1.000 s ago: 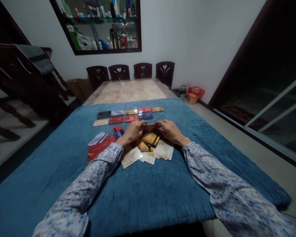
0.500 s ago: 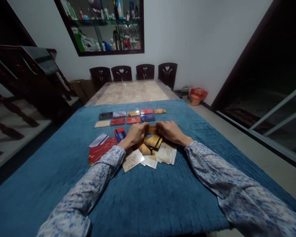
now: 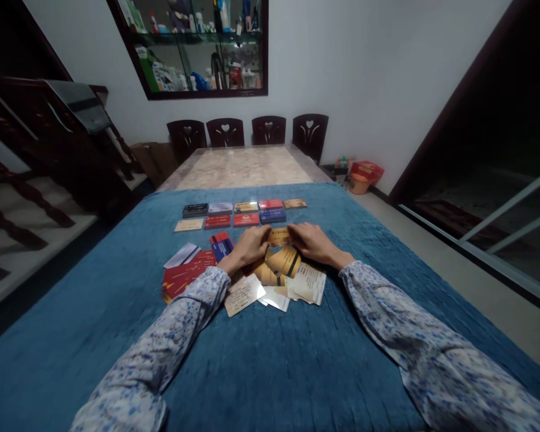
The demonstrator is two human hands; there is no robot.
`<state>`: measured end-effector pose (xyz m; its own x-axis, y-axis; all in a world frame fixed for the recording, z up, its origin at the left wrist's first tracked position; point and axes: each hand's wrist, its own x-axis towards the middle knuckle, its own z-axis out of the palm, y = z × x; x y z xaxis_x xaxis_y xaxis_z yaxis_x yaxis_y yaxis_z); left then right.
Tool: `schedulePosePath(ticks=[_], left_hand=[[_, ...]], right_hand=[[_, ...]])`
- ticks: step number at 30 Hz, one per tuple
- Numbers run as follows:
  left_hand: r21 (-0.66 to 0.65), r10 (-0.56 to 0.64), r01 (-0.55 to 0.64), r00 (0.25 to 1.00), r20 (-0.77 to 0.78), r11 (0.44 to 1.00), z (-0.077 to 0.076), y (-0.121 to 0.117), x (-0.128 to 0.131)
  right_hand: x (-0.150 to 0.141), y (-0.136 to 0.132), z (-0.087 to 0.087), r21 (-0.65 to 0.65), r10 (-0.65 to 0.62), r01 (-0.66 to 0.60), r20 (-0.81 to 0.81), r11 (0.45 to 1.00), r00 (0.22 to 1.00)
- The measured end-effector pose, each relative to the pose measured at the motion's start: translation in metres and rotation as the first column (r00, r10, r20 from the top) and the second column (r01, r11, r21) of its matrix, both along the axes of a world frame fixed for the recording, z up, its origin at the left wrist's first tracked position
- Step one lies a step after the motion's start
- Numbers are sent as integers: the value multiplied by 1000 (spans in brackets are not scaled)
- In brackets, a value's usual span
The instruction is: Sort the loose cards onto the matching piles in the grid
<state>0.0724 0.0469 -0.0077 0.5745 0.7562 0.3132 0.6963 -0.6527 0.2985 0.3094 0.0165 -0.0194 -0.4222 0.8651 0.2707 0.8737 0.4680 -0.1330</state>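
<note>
Gold card (image 3: 278, 236): being held between the two hands, its printed face showing toward the person; whether it is one card or several, I cannot tell.
Left hand (image 3: 251, 245): pinching the card's left end, fingers curling in.
Right hand (image 3: 315, 243): pinching the opposite end, back of the hand facing up.
Yellow cards (image 3: 284, 261): lying in an overlapping heap just below the gap between the hands.
Pale cards (image 3: 309, 283): fanning out on the near side of the right hand.
Cream card (image 3: 244, 294): lying at a slant near the left wrist, its lower edge pointing toward the person.
Red cards (image 3: 186, 275): spreading left of the left hand, partly disappearing behind the sleeve (image 3: 157, 336).
Red-and-blue card (image 3: 221, 246): lying just left of the left hand.
Sorted cards (image 3: 246, 219): standing in two rows beyond the hands, several forming stacks.
Blue cloth (image 3: 270, 366): running beneath both forearms and all the cards.
Chairs (image 3: 269, 131): lining the table's far end, well beyond the hands.
</note>
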Motion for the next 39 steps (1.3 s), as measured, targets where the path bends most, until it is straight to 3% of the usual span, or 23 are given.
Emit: schedulePosePath(ticks=[18, 28, 39], left_hand=[[-56, -57, 65, 990, 132, 996, -11, 11, -3], [-70, -55, 67, 986, 158, 995, -11, 11, -3], [-57, -100, 107, 988, 119, 993, -6, 9, -7]], right_hand=[[10, 8, -3, -21, 58, -58, -31, 998, 998], [13, 13, -4, -23, 69, -71, -61, 997, 996], [11, 8, 5, -38, 49, -49, 15, 998, 999]])
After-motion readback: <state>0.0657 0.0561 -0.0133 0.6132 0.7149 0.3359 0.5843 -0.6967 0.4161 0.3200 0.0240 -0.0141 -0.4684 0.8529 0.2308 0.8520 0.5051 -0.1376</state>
